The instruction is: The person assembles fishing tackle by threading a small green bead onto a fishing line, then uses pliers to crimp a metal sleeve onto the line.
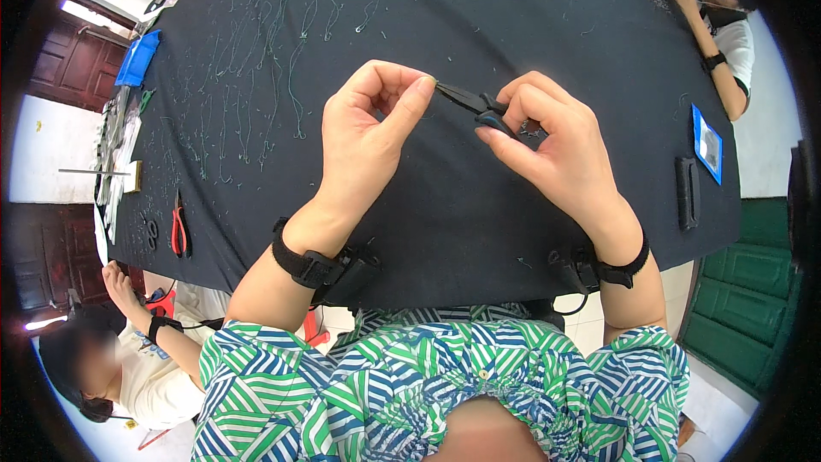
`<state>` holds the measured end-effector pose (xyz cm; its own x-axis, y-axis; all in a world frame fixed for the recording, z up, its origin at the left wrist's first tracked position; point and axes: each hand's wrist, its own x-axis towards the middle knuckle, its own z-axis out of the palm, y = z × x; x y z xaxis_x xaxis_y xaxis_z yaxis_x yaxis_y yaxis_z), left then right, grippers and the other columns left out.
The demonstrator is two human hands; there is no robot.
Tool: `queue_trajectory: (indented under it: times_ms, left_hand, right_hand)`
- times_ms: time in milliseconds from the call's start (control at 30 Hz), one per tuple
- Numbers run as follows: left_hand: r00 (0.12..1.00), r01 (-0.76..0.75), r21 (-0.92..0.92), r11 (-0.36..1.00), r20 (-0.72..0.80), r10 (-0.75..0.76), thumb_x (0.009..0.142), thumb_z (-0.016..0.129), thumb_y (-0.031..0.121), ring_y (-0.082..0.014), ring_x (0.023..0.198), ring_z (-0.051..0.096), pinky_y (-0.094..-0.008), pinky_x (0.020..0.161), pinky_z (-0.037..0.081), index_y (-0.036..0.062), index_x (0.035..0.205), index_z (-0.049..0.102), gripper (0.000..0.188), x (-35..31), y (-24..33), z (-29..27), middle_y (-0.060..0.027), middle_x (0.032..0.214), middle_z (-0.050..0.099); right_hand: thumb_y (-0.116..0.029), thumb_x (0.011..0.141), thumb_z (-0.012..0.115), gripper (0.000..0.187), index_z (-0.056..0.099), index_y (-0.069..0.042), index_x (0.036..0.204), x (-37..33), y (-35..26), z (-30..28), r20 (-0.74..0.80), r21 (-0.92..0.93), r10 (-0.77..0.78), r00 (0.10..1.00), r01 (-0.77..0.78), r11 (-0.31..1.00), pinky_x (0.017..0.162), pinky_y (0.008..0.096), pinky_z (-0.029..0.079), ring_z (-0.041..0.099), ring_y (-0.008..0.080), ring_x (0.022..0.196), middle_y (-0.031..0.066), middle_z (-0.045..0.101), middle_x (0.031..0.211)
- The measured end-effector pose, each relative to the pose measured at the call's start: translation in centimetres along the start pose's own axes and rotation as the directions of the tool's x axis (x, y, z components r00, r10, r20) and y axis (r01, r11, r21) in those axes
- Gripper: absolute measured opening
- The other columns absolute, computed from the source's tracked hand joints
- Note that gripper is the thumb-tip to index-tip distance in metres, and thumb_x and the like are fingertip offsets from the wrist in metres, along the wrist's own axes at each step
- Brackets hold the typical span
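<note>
Over the dark cloth my right hand is closed round a pair of long-nosed pliers with black and blue handles. Their narrow jaws point left, and the tips meet the fingers of my left hand. Thumb and forefinger of that hand are pinched together at the tips; whatever lies between them is too small to make out. Beyond and left of my hands, many thin green lines are spread over the cloth, with small pale hook-like bits at some ends.
A black cloth covers the table. Red-handled pliers and dark scissors lie at left, near a blue packet. At right are another blue packet and a black case. Other people sit at left and far right.
</note>
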<state>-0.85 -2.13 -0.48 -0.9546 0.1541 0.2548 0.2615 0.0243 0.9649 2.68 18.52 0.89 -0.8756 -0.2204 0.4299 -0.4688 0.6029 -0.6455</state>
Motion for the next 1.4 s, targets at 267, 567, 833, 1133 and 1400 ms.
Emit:
queue_trajectory:
  times_ms: [267, 567, 833, 1133, 1400]
  left_hand:
    - [1.000, 0.030, 0.031, 0.999, 0.006, -0.030, 0.091, 0.067, 0.013, -0.0002, 0.065, 0.047, -0.0165, 0.059, 0.039, 0.0028, 0.091, 0.066, 0.010, 0.3, -0.4, -0.3, 0.0052, 0.074, 0.059]
    - [0.994, -0.017, 0.070, 0.997, -0.103, 0.024, 0.092, 0.066, 0.019, -0.0019, 0.074, 0.052, -0.0176, 0.067, 0.043, 0.0051, 0.094, 0.066, 0.014, 1.9, -1.5, -1.8, 0.0039, 0.082, 0.061]
    - [0.995, 0.021, 0.058, 0.998, -0.100, -0.015, 0.094, 0.063, 0.019, -0.0022, 0.078, 0.049, -0.0181, 0.069, 0.039, 0.0051, 0.101, 0.063, 0.015, 2.4, -1.7, -2.2, 0.0044, 0.088, 0.059]
    - [0.992, -0.043, 0.018, 0.999, -0.120, 0.045, 0.095, 0.063, 0.021, -0.0032, 0.072, 0.045, -0.0179, 0.064, 0.037, 0.0079, 0.102, 0.061, 0.015, 2.5, -2.0, -2.1, 0.0046, 0.082, 0.053]
    - [0.991, -0.017, 0.040, 0.999, -0.132, 0.022, 0.095, 0.062, 0.021, -0.0018, 0.066, 0.040, -0.0173, 0.057, 0.033, 0.0076, 0.102, 0.060, 0.015, 2.4, -2.3, -2.3, 0.0064, 0.077, 0.049]
  right_hand:
    - [-0.016, 0.075, 0.074, 0.022, 0.056, -0.003, 0.074, 0.1, 0.0, -0.7, -0.006, -0.082, 0.038, 0.999, -0.039, 0.996, 0.056, 0.0341, 0.046, 0.060, 0.0255, 0.062, 0.0088, 0.058, 0.075]
    - [-0.025, 0.076, 0.070, 0.026, 0.061, -0.001, 0.074, 0.9, 3.8, -5.7, -0.270, -0.384, 0.212, 0.939, -0.307, 0.871, 0.061, 0.0335, 0.046, 0.060, 0.0237, 0.065, 0.0104, 0.060, 0.072]
    - [-0.032, 0.079, 0.071, 0.034, 0.057, -0.001, 0.072, 0.6, 6.9, -9.1, -0.379, -0.441, 0.403, 0.833, -0.545, 0.713, 0.059, 0.0312, 0.043, 0.054, 0.0180, 0.060, 0.0077, 0.056, 0.065]
    - [-0.034, 0.078, 0.071, 0.036, 0.059, -0.001, 0.072, 0.7, 7.5, -8.7, -0.362, -0.415, 0.425, 0.830, -0.551, 0.724, 0.059, 0.0306, 0.042, 0.053, 0.0163, 0.059, 0.0072, 0.056, 0.063]
    - [-0.038, 0.079, 0.070, 0.038, 0.060, -0.002, 0.073, 0.3, 8.2, -9.8, -0.380, -0.425, 0.476, 0.793, -0.606, 0.672, 0.060, 0.0306, 0.043, 0.056, 0.0160, 0.062, 0.0078, 0.057, 0.064]
